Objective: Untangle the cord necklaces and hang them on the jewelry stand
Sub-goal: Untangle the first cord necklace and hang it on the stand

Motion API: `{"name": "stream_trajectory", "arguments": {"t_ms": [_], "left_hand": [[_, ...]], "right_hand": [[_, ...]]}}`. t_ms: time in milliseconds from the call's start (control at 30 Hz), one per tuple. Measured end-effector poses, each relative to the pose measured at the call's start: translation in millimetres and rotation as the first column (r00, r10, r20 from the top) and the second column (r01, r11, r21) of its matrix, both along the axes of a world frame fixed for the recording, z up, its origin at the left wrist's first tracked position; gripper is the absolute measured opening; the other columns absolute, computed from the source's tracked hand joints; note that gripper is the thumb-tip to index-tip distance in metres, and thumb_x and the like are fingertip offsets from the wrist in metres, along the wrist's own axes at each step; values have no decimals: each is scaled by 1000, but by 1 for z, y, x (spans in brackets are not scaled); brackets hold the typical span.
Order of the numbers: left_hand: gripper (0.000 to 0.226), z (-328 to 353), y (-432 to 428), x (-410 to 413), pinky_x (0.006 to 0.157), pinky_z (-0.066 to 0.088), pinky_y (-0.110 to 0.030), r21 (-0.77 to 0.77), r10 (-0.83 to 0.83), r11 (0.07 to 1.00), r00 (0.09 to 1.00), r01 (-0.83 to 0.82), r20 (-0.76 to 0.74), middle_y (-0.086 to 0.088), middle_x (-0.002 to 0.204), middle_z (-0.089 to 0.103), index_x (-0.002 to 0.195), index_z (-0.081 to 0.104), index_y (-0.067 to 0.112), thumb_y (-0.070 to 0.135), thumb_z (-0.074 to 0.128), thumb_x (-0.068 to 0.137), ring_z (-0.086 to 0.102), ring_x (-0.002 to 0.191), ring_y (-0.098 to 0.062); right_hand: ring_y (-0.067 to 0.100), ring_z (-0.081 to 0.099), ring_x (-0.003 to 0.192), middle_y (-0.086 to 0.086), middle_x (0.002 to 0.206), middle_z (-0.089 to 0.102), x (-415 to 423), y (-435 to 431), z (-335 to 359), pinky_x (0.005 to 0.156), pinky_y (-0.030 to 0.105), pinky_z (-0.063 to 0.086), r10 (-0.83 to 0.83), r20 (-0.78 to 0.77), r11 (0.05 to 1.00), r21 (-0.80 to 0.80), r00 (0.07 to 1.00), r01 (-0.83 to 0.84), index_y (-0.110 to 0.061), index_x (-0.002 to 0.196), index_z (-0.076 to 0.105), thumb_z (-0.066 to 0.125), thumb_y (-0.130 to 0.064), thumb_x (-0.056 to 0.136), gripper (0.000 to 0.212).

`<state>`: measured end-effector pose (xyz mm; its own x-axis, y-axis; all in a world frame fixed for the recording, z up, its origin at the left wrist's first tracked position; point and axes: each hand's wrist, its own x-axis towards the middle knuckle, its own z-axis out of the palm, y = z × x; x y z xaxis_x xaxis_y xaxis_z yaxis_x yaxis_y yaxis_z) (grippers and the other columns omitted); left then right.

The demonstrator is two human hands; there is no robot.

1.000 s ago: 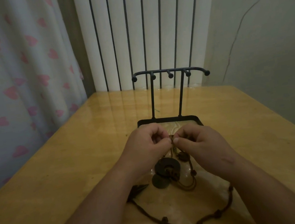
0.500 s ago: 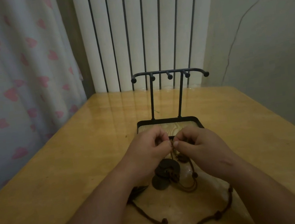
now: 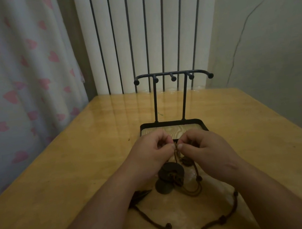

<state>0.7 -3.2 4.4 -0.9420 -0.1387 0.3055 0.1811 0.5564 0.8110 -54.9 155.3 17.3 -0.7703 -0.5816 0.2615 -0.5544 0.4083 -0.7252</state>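
At frame centre, the left hand (image 3: 151, 153) and right hand (image 3: 207, 149) each have a grip pinched on the cord necklaces (image 3: 174, 175). Tugging apart may tighten the tangle.

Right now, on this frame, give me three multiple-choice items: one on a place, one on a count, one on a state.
1. Where does the jewelry stand sit?
A) on the table, past the left hand and right hand
B) on the floor
C) flat beside an elbow

2. How many ball-tipped pegs show on its top bar?
A) two
B) five
C) nine

3. What are both hands doing?
A) resting flat
B) pinching the cord necklaces
C) lifting the stand

Answers:
1 A: it stands upright just beyond the fingers.
2 B: five knobs line the bar.
3 B: the thumbs and fingertips of both hands meet on the cord.
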Motion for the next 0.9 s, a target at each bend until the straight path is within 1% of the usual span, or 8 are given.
{"name": "stream_trajectory", "arguments": {"t_ms": [167,267,367,533,667,733,800,900], "left_hand": [[16,1,-1,1,55,42,-13,10,-18,1000,1000,17,6,9,73,57,81,59,29,17,61,92,50,62,3],[17,0,-1,0,56,43,-14,3,-6,1000,1000,6,13,9,73,58,80,59,31,19,61,91,50,62,4],[17,-1,-1,0,55,42,-12,10,-5,1000,1000,5,6,10,72,57,79,60,32,19,61,91,50,62,4],[18,-1,-2,0,56,41,-12,9,-21,1000,999,21,26,12,71,57,79,60,32,18,61,91,50,62,4],[19,-2,-3,0,58,41,-18,-4,-30,1000,999,30,36,11,72,56,79,58,34,21,59,93,49,63,2],[20,-2,-2,0,58,41,-18,-10,-32,999,999,32,39,11,72,55,79,56,34,21,57,94,48,63,1],[19,-1,-1,-1,58,40,-19,-7,-31,999,999,32,40,10,73,55,80,57,33,21,57,94,48,64,0],[17,-2,-1,-1,58,42,-18,2,-21,1000,999,21,30,10,74,57,80,58,32,20,58,93,49,64,1]], "right_hand": [[9,59,72,-5,80,61,0,0,0,64,24,51,13,18,1000,-13,1000,-13,-30,80,63,58,-26,93,15],[10,58,72,-5,79,61,0,0,1,64,24,50,13,6,1000,-18,1000,-13,-29,79,64,59,-25,93,15],[10,58,72,-5,79,60,0,0,1,64,25,49,14,2,1000,-6,1000,-14,-27,79,64,58,-25,93,15],[11,60,76,-5,81,62,1,1,0,69,29,53,16,21,1000,-5,1000,-16,-29,81,63,59,-25,93,14],[10,59,72,-4,79,61,1,1,0,66,28,51,4,22,1000,-14,1000,-4,-28,79,63,59,-24,93,15],[9,58,70,-4,77,61,0,0,-1,65,28,51,-2,22,1000,-15,1000,2,-28,79,64,60,-24,93,14],[7,57,67,-4,77,62,-1,0,-1,62,24,49,-3,22,1000,-17,1000,4,-27,80,65,59,-24,93,14],[6,56,67,-4,77,61,-2,0,-1,60,22,47,-3,12,1000,-12,1000,3,-26,81,65,59,-25,93,14]]}}
